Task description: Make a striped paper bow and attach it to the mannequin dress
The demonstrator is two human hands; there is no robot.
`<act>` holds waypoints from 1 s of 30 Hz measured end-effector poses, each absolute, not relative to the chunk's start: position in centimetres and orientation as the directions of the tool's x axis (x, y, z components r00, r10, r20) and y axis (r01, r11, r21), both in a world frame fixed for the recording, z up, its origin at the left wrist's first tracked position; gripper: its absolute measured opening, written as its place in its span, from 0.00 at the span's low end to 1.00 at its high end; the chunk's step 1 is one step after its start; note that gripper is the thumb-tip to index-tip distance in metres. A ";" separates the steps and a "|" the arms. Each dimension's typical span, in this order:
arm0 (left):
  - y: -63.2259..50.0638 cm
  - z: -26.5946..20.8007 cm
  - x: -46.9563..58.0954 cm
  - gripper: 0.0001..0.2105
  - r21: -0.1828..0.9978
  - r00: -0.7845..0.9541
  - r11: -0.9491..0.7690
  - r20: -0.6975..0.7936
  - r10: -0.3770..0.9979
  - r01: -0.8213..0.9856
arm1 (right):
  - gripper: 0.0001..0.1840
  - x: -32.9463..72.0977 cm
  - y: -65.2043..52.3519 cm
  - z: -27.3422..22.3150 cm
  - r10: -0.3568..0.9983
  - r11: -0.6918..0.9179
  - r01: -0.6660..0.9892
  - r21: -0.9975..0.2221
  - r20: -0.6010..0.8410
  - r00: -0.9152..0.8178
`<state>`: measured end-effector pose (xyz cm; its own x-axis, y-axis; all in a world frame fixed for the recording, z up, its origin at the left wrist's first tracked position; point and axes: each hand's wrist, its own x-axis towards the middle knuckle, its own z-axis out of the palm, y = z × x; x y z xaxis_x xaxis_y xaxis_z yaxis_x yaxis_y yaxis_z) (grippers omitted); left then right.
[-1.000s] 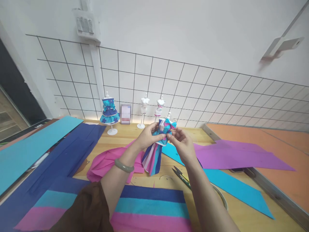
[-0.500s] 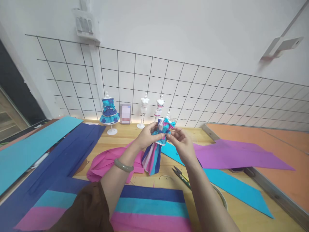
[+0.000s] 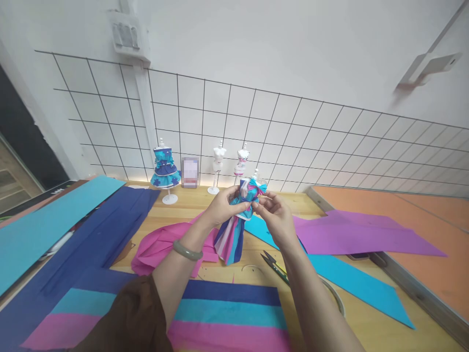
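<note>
A miniature mannequin [image 3: 256,174] stands between my hands in a small dress [image 3: 231,239] with a turquoise top and a striped train of navy, pink, pale lilac and turquoise. A pleated turquoise and pink bow [image 3: 257,187] sits at its chest. My left hand [image 3: 223,208] is closed around the dress's left side, thumb at the waist. With thumb and fingertips together, my right hand [image 3: 275,217] pinches the waist on the right, where a little dark blue piece shows between the thumbs. Fingers hide part of the waist.
Behind stand a mannequin in a tiered blue dress [image 3: 165,168], a bare white mannequin [image 3: 219,159] and a patterned one [image 3: 242,161]. Pink cloth [image 3: 157,247], striped cloth [image 3: 230,313], purple sheet [image 3: 366,234] and turquoise strip [image 3: 359,283] surround the hands. Dark scissors [image 3: 274,268] lie near my right forearm.
Both hands stay at the dress's waist with almost the same grip. The small piece at the waist sits slightly differently between the thumbs. The view has shifted very slightly.
</note>
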<state>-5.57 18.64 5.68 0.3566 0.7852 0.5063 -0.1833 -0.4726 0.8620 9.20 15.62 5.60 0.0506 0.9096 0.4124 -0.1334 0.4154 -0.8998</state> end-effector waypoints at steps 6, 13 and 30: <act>18.7 5.6 -5.6 0.18 0.852 0.359 -0.484 0.523 0.773 -0.199 | 0.22 9.0 15.6 5.6 0.909 0.416 -0.145 -0.898 0.411 0.066; 18.8 5.5 -5.6 0.17 0.850 0.359 -0.491 0.526 0.771 -0.190 | 0.24 8.6 15.4 5.7 0.913 0.408 -0.149 -0.901 0.399 0.086; 18.9 5.6 -6.0 0.17 0.866 0.368 -0.470 0.499 0.785 -0.172 | 0.21 8.8 15.5 5.6 0.927 0.374 -0.190 -0.908 0.371 0.051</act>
